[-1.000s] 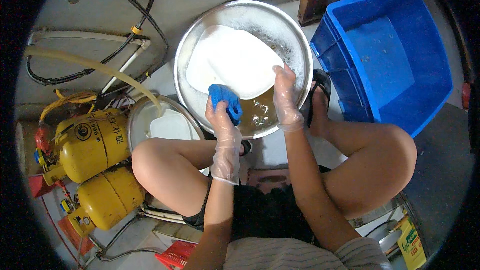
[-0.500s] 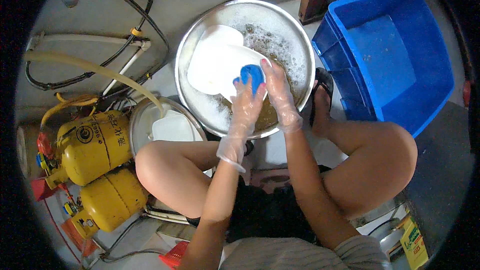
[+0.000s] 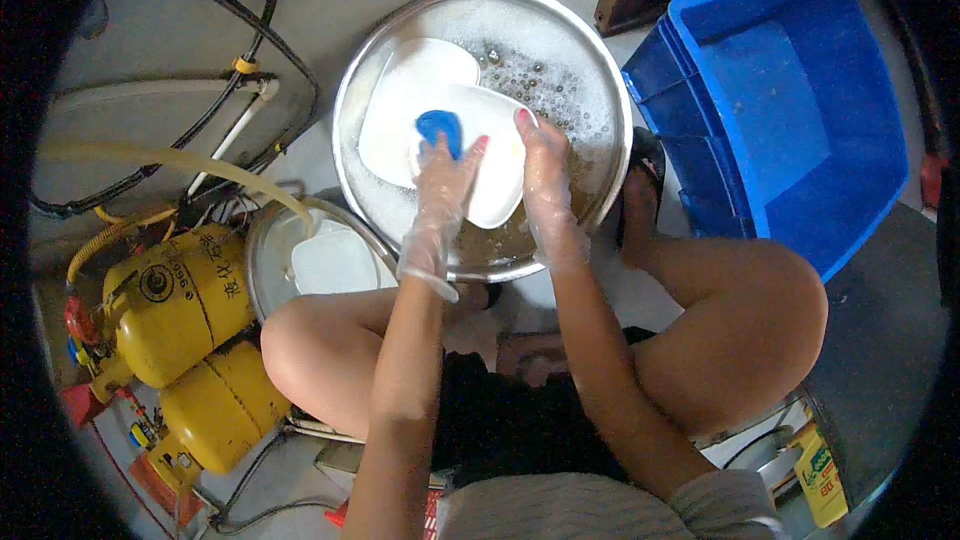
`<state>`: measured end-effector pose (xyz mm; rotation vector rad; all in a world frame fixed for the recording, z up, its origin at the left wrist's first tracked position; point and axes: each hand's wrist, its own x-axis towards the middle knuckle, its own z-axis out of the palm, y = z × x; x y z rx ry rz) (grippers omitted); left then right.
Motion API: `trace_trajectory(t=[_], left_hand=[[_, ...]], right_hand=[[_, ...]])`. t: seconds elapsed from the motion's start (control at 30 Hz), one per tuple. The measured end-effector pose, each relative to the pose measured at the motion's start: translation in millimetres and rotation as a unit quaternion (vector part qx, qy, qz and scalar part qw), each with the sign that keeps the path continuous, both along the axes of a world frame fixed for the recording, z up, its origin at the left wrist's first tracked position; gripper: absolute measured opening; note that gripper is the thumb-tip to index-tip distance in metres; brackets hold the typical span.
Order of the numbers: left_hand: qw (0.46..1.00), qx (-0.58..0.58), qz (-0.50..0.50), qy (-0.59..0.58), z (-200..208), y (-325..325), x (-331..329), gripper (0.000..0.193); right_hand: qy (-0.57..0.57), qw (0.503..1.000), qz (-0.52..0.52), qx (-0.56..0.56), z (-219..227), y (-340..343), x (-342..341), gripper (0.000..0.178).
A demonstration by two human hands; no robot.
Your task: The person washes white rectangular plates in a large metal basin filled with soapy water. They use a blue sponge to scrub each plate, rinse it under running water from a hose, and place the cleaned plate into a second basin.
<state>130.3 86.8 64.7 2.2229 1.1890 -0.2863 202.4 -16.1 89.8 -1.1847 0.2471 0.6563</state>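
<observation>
A white plate (image 3: 492,180) is tilted over a round metal basin (image 3: 345,130) of foamy, brownish water. My right hand (image 3: 546,165), in a clear plastic glove, grips the plate's right edge, thumb on top. My left hand (image 3: 445,180), gloved the same way, presses a blue sponge (image 3: 440,130) onto the left part of the plate's face, its fingers partly behind the sponge. Another white plate (image 3: 425,65) lies in the basin beneath and to the far left, partly covered by the held one.
Left of the basin, a smaller metal tub (image 3: 262,270) holds white dishes (image 3: 338,262), with a pale hose (image 3: 230,172) running into it. Yellow gas cylinders (image 3: 180,305) lie farther left. A blue plastic crate (image 3: 775,110) stands at the right, and a yellow packet (image 3: 822,480) at the lower right.
My left hand has slid the sponge leftward across the plate, away from my right hand. The right hand keeps its hold on the edge. The whole view has shifted slightly.
</observation>
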Motion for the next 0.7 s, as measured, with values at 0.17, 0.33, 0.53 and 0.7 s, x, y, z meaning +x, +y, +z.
trace_trajectory(t=[0.17,0.33,0.53,0.7], left_hand=[[0.986,-0.112,-0.094,-0.075,50.4,-47.7,-21.2,0.058],[0.974,-0.123,-0.113,-0.152,48.9,-62.8,-14.7,0.053],[0.985,-0.024,-0.143,-0.092,18.8,-39.5,23.7,0.061],[0.990,-0.121,0.022,-0.070,-8.4,20.1,37.1,0.069]], right_hand=[[0.024,0.999,-0.033,0.027,-5.6,1.0,0.9,0.031],[0.085,0.992,0.006,0.097,-9.5,-10.3,-0.1,0.036],[0.090,0.993,-0.021,0.079,3.6,-13.0,2.4,0.038],[0.070,0.997,0.014,0.021,10.4,-9.0,3.0,0.038]])
